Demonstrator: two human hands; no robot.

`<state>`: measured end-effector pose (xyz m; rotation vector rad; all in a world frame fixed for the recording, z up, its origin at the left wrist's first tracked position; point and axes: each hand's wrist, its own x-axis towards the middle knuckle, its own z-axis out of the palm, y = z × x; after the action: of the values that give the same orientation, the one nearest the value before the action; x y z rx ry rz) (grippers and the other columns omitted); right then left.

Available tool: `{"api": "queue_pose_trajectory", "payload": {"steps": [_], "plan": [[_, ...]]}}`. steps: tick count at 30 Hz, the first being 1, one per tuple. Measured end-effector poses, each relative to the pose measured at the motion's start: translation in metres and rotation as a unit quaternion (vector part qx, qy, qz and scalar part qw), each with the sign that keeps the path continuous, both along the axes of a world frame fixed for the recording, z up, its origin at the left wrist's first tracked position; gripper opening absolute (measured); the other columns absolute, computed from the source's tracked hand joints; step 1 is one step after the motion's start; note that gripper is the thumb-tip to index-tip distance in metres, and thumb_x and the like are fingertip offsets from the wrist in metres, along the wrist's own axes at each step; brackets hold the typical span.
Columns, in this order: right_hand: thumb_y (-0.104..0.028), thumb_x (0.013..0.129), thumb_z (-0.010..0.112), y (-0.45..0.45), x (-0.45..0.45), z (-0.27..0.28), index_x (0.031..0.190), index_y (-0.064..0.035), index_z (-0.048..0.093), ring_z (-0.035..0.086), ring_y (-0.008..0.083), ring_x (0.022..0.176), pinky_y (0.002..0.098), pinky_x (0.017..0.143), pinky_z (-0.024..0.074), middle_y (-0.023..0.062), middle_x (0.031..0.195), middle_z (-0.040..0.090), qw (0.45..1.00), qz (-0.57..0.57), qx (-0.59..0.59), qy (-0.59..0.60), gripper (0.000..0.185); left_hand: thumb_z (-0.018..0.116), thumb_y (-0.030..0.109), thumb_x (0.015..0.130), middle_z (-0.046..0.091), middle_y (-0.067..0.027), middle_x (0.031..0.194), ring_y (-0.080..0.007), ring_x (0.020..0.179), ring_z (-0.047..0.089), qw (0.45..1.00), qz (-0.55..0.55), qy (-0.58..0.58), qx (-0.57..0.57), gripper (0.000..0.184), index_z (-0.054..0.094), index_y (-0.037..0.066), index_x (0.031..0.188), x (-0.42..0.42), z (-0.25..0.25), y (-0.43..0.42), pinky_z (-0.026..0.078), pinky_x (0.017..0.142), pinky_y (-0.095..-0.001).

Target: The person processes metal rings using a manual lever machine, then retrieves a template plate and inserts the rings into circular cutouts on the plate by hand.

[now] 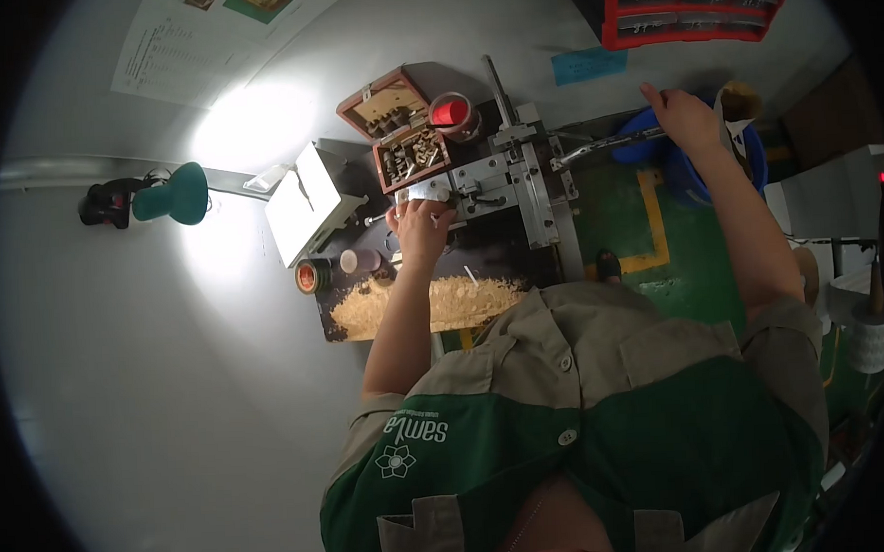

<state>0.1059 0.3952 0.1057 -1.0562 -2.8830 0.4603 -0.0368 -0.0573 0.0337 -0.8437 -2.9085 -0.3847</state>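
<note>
My left hand [423, 236] is at the left end of a metal bench fixture [492, 182], its fingers bent and close together over a shiny metal part [422, 192]. What lies under the fingertips is too small to make out. Out to the right, my right hand [688, 121] is closed at the far end of a long metal lever [608, 148], with the thumb pointing up and away. The lever runs from the fixture's right side. Behind my left hand stands an open wooden box [385, 177] of small metal pieces.
A red-lidded jar [453, 114] stands behind the fixture. Left are a white box [308, 205], a round tin [312, 276], a cup [360, 260] and a green lamp [171, 195]. A blue bin [694, 182] is below my right forearm; red drawers [691, 9] hang above.
</note>
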Motion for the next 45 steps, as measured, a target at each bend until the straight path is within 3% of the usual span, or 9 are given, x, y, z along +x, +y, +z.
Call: {"api": "queue_pose_trajectory", "payload": {"steps": [3,8,19,25,28,35,40,43,45], "plan": [[-0.067,0.097,0.032,-0.014,0.005,0.012,0.092,-0.0089,0.073,0.069,0.0361,0.084,0.0446,0.074,0.0536,0.0156,0.079,0.070,0.990,-0.010,-0.028,0.140,0.071,0.075,0.033,0.079,0.065,-0.0056,0.106,-0.0282,0.116,0.052,1.000,0.026,0.001,0.003,0.014,0.078,0.022,0.087,0.000,-0.003,0.000,0.024,0.107,-0.0494],[-0.069,0.097,0.031,0.009,-0.001,-0.013,0.092,-0.0093,0.074,0.069,0.0360,0.089,0.0455,0.078,0.0538,0.0176,0.084,0.071,1.000,-0.021,-0.006,-0.005,0.074,0.076,0.033,0.077,0.065,-0.0073,0.109,-0.0294,0.118,0.051,0.999,0.015,-0.008,-0.028,0.014,0.078,0.023,0.087,-0.004,0.001,-0.002,0.024,0.108,-0.0495],[-0.071,0.097,0.020,-0.008,0.002,0.012,0.102,-0.0100,0.074,0.068,0.0383,0.093,0.0442,0.084,0.0525,0.0185,0.090,0.071,0.997,-0.030,-0.039,0.056,0.081,0.077,0.033,0.077,0.063,-0.0043,0.106,-0.0302,0.118,0.050,0.999,0.017,0.020,0.026,0.014,0.076,0.022,0.086,-0.001,-0.011,-0.004,0.022,0.110,-0.0501],[-0.071,0.095,0.028,0.000,0.000,0.000,0.098,-0.0121,0.075,0.068,0.0367,0.093,0.0441,0.082,0.0527,0.0166,0.093,0.072,0.997,-0.060,-0.049,0.015,0.075,0.076,0.036,0.075,0.063,-0.0049,0.106,-0.0323,0.119,0.048,1.000,0.005,-0.003,0.004,0.014,0.077,0.024,0.084,-0.008,0.003,0.001,0.024,0.107,-0.0501],[-0.071,0.096,0.028,-0.013,0.003,0.005,0.099,-0.0142,0.074,0.069,0.0359,0.089,0.0443,0.080,0.0529,0.0135,0.088,0.073,0.982,-0.043,-0.048,0.176,0.073,0.076,0.035,0.075,0.064,-0.0029,0.105,-0.0305,0.120,0.047,1.000,-0.011,-0.007,-0.011,0.014,0.077,0.024,0.083,-0.014,0.007,-0.002,0.023,0.107,-0.0498],[-0.072,0.095,0.030,-0.002,-0.001,0.001,0.095,-0.0110,0.075,0.068,0.0369,0.092,0.0449,0.082,0.0529,0.0189,0.090,0.071,0.998,-0.053,-0.028,0.011,0.076,0.076,0.030,0.077,0.056,-0.0081,0.124,-0.0363,0.128,0.041,0.999,-0.016,-0.014,0.024,0.013,0.075,0.022,0.088,-0.005,-0.004,-0.003,0.022,0.111,-0.0519],[-0.066,0.097,0.036,-0.012,0.004,-0.005,0.097,-0.0137,0.075,0.069,0.0366,0.080,0.0424,0.072,0.0550,0.0140,0.078,0.071,0.984,-0.026,0.018,0.173,0.065,0.077,0.026,0.076,0.057,-0.0040,0.122,-0.0329,0.128,0.041,1.000,0.011,-0.001,0.026,0.013,0.075,0.022,0.089,-0.003,-0.004,-0.007,0.024,0.108,-0.0503],[-0.067,0.096,0.035,0.010,-0.001,-0.012,0.098,-0.0134,0.074,0.069,0.0365,0.083,0.0433,0.073,0.0552,0.0162,0.082,0.072,1.000,-0.010,0.005,-0.019,0.067,0.078,0.026,0.075,0.057,-0.0028,0.120,-0.0323,0.127,0.041,1.000,0.002,0.014,0.007,0.012,0.075,0.023,0.087,-0.007,-0.005,-0.007,0.025,0.107,-0.0494],[-0.067,0.096,0.035,-0.007,0.005,0.005,0.099,-0.0143,0.075,0.069,0.0363,0.083,0.0430,0.073,0.0550,0.0163,0.083,0.072,0.993,-0.021,-0.025,0.115,0.067,0.078,0.026,0.076,0.057,-0.0028,0.121,-0.0325,0.128,0.041,1.000,-0.004,0.017,0.000,0.011,0.074,0.023,0.087,-0.008,-0.004,-0.005,0.025,0.107,-0.0501]]}}
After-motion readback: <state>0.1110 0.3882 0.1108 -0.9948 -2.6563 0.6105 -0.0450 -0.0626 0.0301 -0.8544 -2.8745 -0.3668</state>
